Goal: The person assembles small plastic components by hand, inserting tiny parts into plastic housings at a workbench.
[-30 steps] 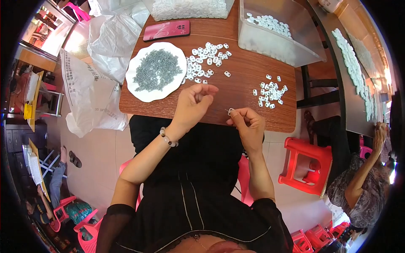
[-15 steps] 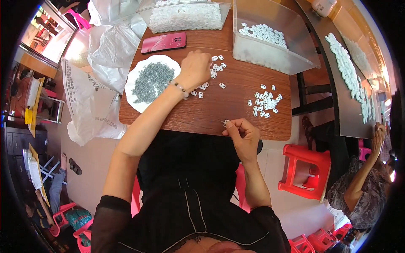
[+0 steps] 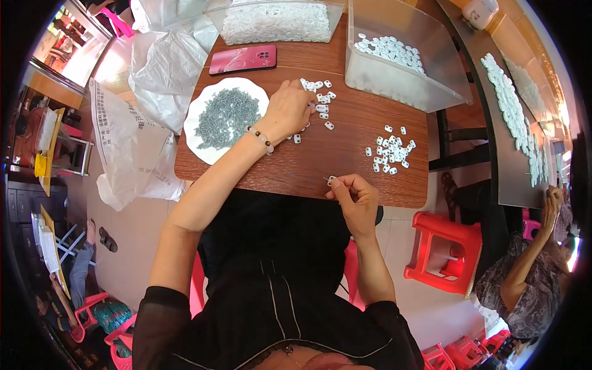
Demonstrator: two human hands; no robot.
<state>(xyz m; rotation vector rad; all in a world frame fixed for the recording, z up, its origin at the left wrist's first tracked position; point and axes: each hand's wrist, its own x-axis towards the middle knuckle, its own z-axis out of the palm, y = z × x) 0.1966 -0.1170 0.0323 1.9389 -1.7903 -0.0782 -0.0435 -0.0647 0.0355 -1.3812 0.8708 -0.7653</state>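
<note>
My left hand (image 3: 287,114), wearing a beaded bracelet (image 3: 261,138), reaches into a loose group of small white plastic pieces (image 3: 328,125), each with two holes. Its fingers are bent together over a white piece at their tips; the hand partly covers the group. At the table's near edge, my right hand (image 3: 354,194) pinches another small white piece (image 3: 332,181), from which a thin metal pin sticks out. A white scalloped plate (image 3: 196,139) heaped with small grey metal pins (image 3: 225,117) stands beside my left wrist. More white pieces (image 3: 392,151) lie in a pile on the right.
Two clear plastic bins with white parts, one (image 3: 277,37) at the back and one (image 3: 407,92) at the back right, stand behind a pink phone (image 3: 243,60). White sacks (image 3: 139,151) rest to the left. A red stool (image 3: 441,253) and a co-worker's hand (image 3: 553,200) are at right.
My left hand has shifted slightly right and down among the white pieces, its fingertips now closing on one. My right hand keeps its pinch. The view has moved a little.
</note>
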